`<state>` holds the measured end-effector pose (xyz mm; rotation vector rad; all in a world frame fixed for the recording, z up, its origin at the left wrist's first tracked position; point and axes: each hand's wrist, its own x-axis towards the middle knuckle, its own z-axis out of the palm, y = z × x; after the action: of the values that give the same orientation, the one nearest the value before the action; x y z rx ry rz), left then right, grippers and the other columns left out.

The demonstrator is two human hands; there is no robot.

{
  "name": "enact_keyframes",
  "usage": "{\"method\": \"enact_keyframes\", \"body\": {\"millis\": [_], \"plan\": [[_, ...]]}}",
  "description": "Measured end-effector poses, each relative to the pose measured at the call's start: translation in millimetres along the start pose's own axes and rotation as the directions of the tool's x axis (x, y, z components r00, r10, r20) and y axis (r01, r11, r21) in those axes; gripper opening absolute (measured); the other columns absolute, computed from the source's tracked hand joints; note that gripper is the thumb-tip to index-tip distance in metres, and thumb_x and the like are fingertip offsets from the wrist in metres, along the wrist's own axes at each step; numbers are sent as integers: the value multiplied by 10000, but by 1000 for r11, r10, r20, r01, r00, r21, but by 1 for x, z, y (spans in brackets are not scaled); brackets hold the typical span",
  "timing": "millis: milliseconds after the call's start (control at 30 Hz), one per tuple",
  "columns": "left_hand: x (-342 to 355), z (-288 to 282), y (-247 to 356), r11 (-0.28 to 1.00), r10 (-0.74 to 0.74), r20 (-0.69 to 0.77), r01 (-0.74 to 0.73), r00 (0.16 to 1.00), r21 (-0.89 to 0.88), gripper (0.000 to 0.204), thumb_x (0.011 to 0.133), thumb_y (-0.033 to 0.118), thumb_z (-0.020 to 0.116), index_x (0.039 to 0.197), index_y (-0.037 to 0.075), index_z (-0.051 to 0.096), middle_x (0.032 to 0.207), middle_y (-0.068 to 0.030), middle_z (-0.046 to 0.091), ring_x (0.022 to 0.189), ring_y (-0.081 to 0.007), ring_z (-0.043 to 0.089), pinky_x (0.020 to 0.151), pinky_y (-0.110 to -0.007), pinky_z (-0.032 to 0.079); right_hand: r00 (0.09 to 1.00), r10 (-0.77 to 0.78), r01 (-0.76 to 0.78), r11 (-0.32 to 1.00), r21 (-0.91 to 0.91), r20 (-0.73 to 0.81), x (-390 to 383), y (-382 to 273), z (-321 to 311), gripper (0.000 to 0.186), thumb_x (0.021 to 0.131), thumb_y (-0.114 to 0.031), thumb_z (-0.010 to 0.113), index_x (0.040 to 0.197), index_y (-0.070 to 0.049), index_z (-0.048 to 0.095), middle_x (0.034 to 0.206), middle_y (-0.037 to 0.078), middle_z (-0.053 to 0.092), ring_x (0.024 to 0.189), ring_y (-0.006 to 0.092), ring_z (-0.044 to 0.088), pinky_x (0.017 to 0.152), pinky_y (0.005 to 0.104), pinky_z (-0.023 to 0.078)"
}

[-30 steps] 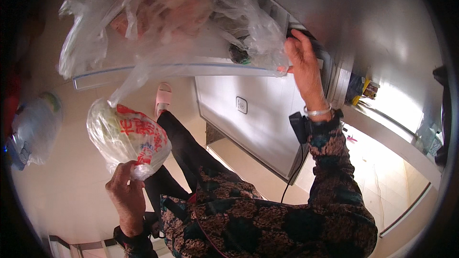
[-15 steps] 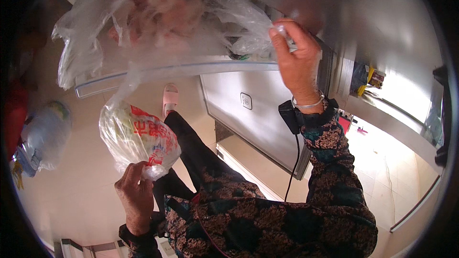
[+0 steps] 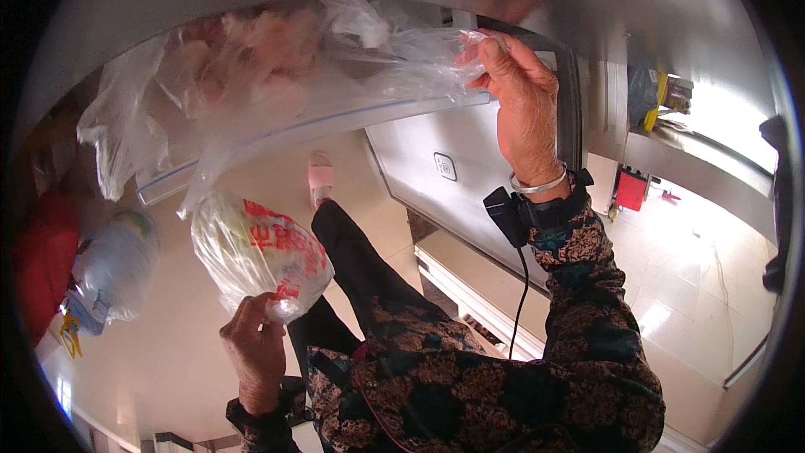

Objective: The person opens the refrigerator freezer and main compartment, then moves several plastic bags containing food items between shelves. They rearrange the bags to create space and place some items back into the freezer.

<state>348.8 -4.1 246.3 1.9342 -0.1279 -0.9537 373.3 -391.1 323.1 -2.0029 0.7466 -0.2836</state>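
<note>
My left hand [image 3: 256,348] pinches the lower corner of a filled translucent plastic bag [image 3: 260,247] with red print. Something pale green shows through it, and its twisted upper end reaches up to the drawer. Up at the right, my right hand [image 3: 521,101] is closed on the thin edge of a clear plastic bag [image 3: 402,54]. This clear film spreads leftward over reddish-pink contents [image 3: 251,50], which look like meat but are partly veiled. The bag lies in a pulled-out transparent drawer [image 3: 327,124], whose front rim shows below it.
An open white appliance door [image 3: 428,168] stands below my right hand. A bluish bag [image 3: 122,264] and a red bag [image 3: 46,268] are at the left. A black cabled device [image 3: 503,214] sits at my right wrist. At the right is a shelf [image 3: 696,159].
The view has shifted a little. My right hand has turned, its fingers now bunched further into the clear film, and the film stretches lower. My left hand keeps its pinch on the printed bag.
</note>
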Motion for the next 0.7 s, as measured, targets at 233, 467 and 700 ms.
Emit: {"method": "enact_keyframes", "body": {"millis": [233, 467, 700], "plan": [[5, -5, -3, 999, 36, 46, -36, 998, 8, 312, 717, -138, 627, 1001, -15, 675, 793, -152, 662, 621, -220, 668, 574, -325, 518, 992, 127, -96, 860, 501, -27, -10, 22, 10, 280, 1001, -261, 611, 1174, -49, 669, 1067, 49, 691, 890, 154, 637, 815, 312, 494], [5, -11, -4, 997, 52, 100, -58, 994, 57, 303, 714, -97, 636, 997, 2, 680, 843, -173, 673, 731, -350, 684, 664, -382, 540, 949, 156, -149, 988, 46, -273, -5, 36, 1, 332, 934, -264, 718, 1132, -7, 644, 1031, 34, 669, 886, 122, 638, 742, 303, 524], [6, -15, -2, 994, 69, 105, -78, 992, 82, 288, 728, -79, 652, 998, 16, 680, 891, -179, 694, 809, -371, 704, 703, -391, 561, 784, -594, 603, 655, -456, 181, -36, -11, 47, 308, 877, -19, 686, 1177, -40, 618, 1063, 136, 646, 945, 306, 636, 789, 385, 538]]}}
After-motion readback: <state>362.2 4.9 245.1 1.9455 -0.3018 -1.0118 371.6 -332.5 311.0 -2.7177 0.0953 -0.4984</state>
